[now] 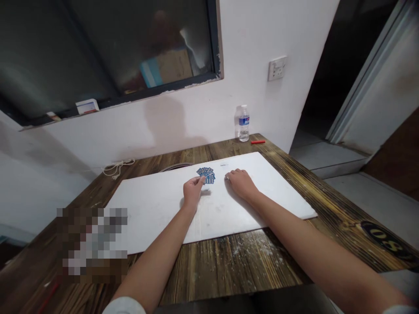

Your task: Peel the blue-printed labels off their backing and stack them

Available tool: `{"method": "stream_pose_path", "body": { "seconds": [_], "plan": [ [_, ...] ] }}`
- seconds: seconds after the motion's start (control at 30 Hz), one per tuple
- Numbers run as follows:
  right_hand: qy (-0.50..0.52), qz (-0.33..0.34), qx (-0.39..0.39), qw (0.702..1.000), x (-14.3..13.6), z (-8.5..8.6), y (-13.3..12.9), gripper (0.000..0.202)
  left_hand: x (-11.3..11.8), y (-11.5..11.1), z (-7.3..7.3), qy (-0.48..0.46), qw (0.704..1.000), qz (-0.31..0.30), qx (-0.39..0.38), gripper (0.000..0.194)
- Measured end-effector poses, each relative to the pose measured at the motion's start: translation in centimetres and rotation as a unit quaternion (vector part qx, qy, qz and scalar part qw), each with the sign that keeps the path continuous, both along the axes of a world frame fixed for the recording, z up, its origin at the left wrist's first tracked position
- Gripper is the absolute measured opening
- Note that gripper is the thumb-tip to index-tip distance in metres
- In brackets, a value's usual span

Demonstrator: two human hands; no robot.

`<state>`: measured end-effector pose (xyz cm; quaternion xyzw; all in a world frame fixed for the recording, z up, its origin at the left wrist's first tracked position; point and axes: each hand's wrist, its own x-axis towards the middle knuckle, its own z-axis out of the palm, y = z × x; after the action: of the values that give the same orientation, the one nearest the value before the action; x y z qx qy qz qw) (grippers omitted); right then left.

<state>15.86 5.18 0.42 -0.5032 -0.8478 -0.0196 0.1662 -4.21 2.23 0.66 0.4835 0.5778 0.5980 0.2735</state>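
My left hand [193, 190] is closed, its thumb pressed on a fan of small blue patterned cards [209, 176] held just above the white board [157, 213]. To the right, my right hand [241, 182] rests low over the same board with its fingers curled together. Whatever lies under those fingertips, if anything, is too small to make out. A thin flat piece with a dark mark [224, 165] lies on the board, slightly beyond the right fingers.
The board lies on a dark wooden table [209, 270]. At the back stand a water bottle [244, 123] and, beside it, a red stick-like object [258, 141]. A white cord [118, 166] is bunched at the back left. Something blurred out covers the left front.
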Motion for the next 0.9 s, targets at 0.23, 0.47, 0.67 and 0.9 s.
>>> {"method": "stream_pose_path", "body": {
  "seconds": [0.23,0.47,0.67,0.9],
  "plan": [
    [-0.023,0.02,0.019,0.999,-0.3,0.5,-0.5,0.028,0.0,0.0,-0.1,-0.008,1.0,-0.003,-0.006,0.041],
    [0.12,0.035,0.02,0.992,-0.1,0.3,-0.5,0.03,-0.2,0.0,-0.1,-0.004,1.0,0.002,-0.015,0.037],
    [0.412,0.074,-0.009,0.908,-0.6,0.0,-0.7,0.026,0.1,-0.2,0.2,0.009,1.0,0.004,-0.011,0.034],
    [0.584,0.093,-0.11,0.799,-1.8,0.5,-1.2,0.029,0.0,-0.1,0.1,0.013,1.0,-0.01,-0.006,0.032]
  ]
}}
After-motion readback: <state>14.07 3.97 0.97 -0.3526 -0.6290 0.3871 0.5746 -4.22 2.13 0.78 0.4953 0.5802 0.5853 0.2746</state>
